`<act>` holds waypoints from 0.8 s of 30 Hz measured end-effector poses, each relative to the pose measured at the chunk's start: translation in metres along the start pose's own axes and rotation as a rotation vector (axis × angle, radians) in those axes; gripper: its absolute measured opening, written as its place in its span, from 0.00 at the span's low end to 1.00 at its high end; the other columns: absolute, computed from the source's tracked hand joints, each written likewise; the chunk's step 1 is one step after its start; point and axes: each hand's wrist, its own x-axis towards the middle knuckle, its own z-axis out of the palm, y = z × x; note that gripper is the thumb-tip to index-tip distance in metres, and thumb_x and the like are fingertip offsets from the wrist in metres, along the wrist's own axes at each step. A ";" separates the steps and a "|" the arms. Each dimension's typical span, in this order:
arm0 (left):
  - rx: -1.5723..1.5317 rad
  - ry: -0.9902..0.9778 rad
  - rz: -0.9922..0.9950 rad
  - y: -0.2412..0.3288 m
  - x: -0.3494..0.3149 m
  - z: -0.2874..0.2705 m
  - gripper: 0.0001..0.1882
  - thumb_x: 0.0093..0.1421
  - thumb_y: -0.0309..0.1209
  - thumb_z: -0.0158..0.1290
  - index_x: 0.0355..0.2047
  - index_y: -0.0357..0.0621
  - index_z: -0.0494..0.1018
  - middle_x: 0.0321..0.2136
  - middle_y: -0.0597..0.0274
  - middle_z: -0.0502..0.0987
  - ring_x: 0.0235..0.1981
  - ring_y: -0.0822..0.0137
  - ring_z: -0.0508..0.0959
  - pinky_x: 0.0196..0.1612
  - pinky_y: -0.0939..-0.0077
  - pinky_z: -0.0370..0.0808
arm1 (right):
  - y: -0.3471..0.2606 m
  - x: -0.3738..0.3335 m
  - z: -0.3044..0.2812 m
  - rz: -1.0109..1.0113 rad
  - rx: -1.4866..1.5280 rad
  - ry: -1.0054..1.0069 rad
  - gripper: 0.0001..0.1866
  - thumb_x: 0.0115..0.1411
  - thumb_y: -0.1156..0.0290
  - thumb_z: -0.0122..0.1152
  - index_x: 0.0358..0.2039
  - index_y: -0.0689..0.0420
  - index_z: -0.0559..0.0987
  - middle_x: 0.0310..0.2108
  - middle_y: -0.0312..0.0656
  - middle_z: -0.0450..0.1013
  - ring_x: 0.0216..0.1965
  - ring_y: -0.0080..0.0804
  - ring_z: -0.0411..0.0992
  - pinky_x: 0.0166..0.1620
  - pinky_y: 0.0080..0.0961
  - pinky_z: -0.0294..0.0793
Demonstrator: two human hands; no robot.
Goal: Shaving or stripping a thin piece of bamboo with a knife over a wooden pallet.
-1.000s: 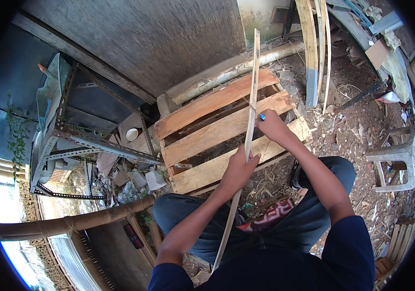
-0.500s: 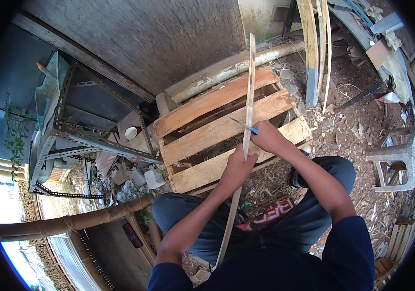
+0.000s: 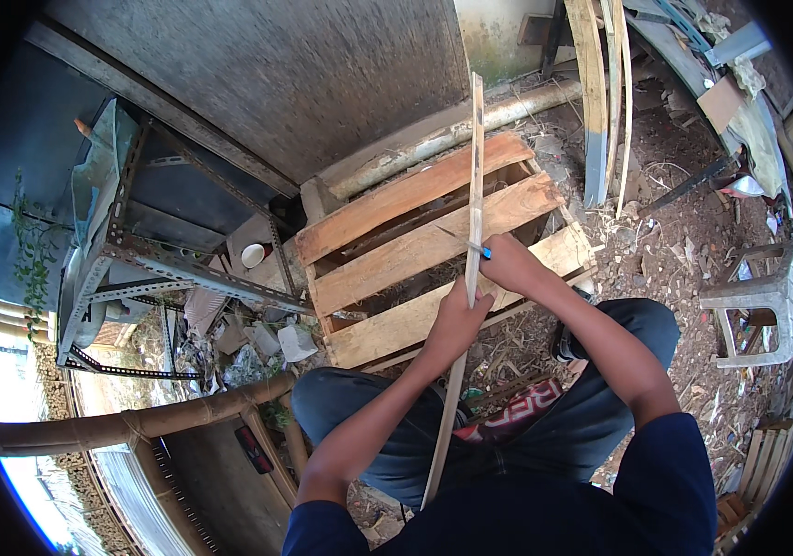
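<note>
A long, narrow strip of pale wood or bamboo [image 3: 477, 157] runs from beyond the pallet back toward my lap, its near end passing beside my shirt. My left hand [image 3: 455, 322] is closed round its middle, above my knees. Just beyond and to the right, my right hand [image 3: 513, 267] grips a knife [image 3: 485, 252] with a blue handle, most of it hidden in the fist. The thin blade crosses the strip and points to the far left. Under both hands lies a slatted wooden pallet [image 3: 383, 269].
A rusty perforated metal frame [image 3: 193, 271] stands left of the pallet, with a white cup [image 3: 253, 255] near it. More long strips [image 3: 593, 111] lean at the far right. A grey plastic stool [image 3: 767, 301] is on the littered ground. A bamboo pole [image 3: 137, 424] crosses at lower left.
The strip has slid a little toward me, and its far end has tilted slightly left. My hands and the knife stay in nearly the same place.
</note>
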 end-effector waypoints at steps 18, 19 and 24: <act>0.035 0.002 -0.028 -0.021 0.013 0.005 0.11 0.62 0.34 0.50 0.32 0.43 0.60 0.16 0.69 0.62 0.12 0.77 0.63 0.14 0.78 0.63 | 0.021 0.010 0.019 -0.067 -0.048 0.044 0.11 0.47 0.72 0.57 0.21 0.70 0.75 0.24 0.65 0.71 0.31 0.61 0.73 0.37 0.47 0.72; -0.041 -0.008 -0.069 -0.019 0.012 0.005 0.11 0.62 0.34 0.50 0.32 0.43 0.60 0.16 0.70 0.61 0.12 0.77 0.63 0.14 0.79 0.62 | 0.022 0.009 0.019 -0.063 -0.075 0.062 0.12 0.48 0.70 0.58 0.21 0.69 0.76 0.25 0.64 0.72 0.31 0.60 0.73 0.38 0.46 0.73; -0.155 -0.037 -0.160 -0.001 0.006 0.000 0.10 0.62 0.32 0.50 0.32 0.45 0.60 0.16 0.72 0.60 0.13 0.80 0.62 0.12 0.82 0.59 | -0.001 0.001 0.005 -0.033 -0.172 0.016 0.14 0.50 0.67 0.57 0.21 0.67 0.78 0.24 0.62 0.73 0.31 0.59 0.74 0.38 0.46 0.74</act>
